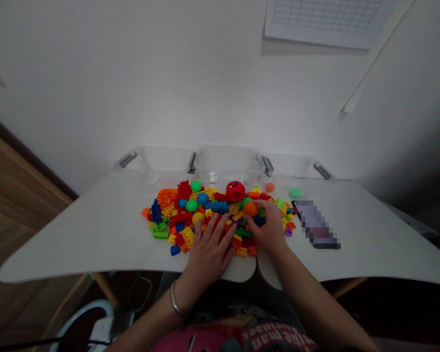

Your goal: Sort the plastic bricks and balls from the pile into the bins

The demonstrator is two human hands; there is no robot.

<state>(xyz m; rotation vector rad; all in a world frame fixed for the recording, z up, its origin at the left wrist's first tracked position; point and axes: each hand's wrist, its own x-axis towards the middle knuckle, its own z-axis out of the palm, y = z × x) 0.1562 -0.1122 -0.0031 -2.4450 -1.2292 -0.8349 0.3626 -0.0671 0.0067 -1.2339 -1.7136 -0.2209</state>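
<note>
Closest in view, a printed shirt [234,335] shows at 6 o'clock, below the front edge of the white surface [91,234], and a metal bangle [175,299] circles the left wrist. The left hand [209,249] lies spread, its fingers fanned out and pressing down on the near side of a pile of plastic building bricks [205,217], which sits in the middle of the surface. The right hand [267,229] is arched over the pile's right side at about 4 o'clock from the pile's centre, fingers curved and pointing to the left. Its fingertips reach an orange ball [251,209], but whether they are pinching it I cannot tell.

The bricks are heaped in red, yellow, blue, green and orange, with a few purple pieces at the right edge. Balls lie among them: a yellow ball [198,218] just ahead of the left hand's fingers, a green ball [191,205] and a blue ball [202,198] beyond it, and a red ball [235,191] with dark markings at the pile's 12 o'clock edge.

At 3 o'clock from the pile lies a flat object [315,224], too blurred to name. Past the pile, at 1 o'clock, sit a small orange disc [270,187] and a green disc [295,192]. Along the far edge stand three see-through plastic bins [225,161] with grey clips, in a row against a white wall [205,83].
</note>
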